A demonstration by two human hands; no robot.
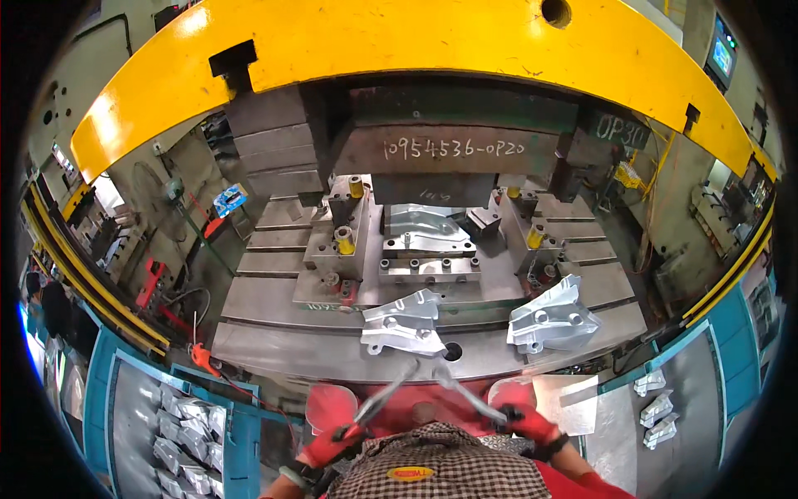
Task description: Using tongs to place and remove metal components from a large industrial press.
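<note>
My left hand [334, 445], in a red glove, is closed around long grey metal tongs [386, 392] that slant up toward the middle. My right hand [532, 426], gloved alike, grips a second pair of grey tongs [470, 392]. Their tips come near each other just below the press bed's front edge. Close beyond the tips lies a shiny stamped sheet-metal part [403, 323] on the bed. Another stamped part, or overlapping parts, [553, 318] rests farther right. A third stamped part [424, 221] sits on the die [428, 268] under the upper block.
A yellow press beam [399, 41] spans the top. Yellow-capped posts [344, 241] flank the die. A blue-framed table [125, 416] at left carries several stamped parts; more lie on the right-hand table [611, 441]. An orange-handled air gun [202, 358] hangs at the left.
</note>
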